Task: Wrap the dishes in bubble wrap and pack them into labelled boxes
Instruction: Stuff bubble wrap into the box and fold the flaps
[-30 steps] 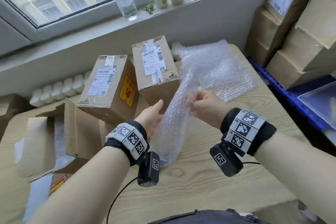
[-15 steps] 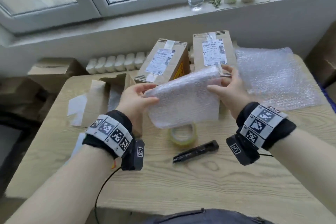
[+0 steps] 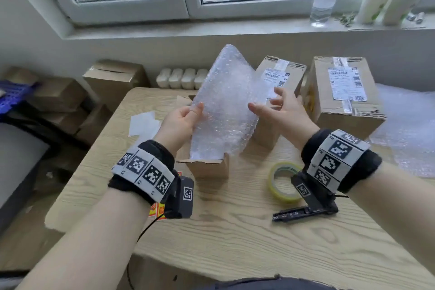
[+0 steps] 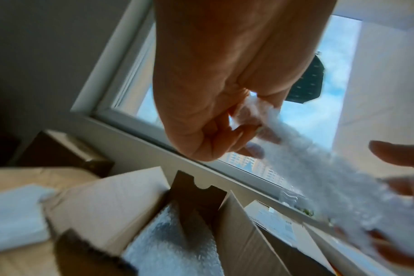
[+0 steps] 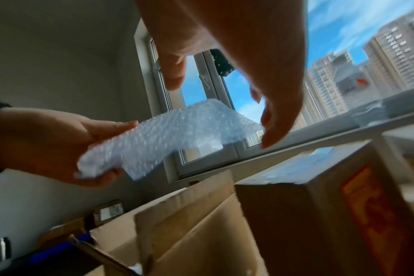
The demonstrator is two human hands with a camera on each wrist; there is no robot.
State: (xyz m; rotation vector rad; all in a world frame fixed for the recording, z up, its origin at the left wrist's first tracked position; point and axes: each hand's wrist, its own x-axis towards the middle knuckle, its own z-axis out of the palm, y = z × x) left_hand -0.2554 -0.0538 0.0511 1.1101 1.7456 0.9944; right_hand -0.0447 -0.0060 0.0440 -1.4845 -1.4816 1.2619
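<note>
Your forearms are bare. Each wrist carries a black fabric band [image 3: 150, 148] wrapped with a white strip of square black-and-white code tags [image 3: 336, 160]. A black camera block [image 3: 184, 195] bearing one tag hangs beneath each wrist; a thin black cable [image 3: 143, 231] trails from the left one.

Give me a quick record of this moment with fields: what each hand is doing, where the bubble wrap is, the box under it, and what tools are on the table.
left hand: grips the left edge of the bubble wrap sheet
right hand: open, fingers spread at the sheet's right edge
sheet position: held upright above the open box
open box: bubble wrap already lining the inside
tools on table: tape roll, black utility knife
behind: two sealed labelled boxes
</note>
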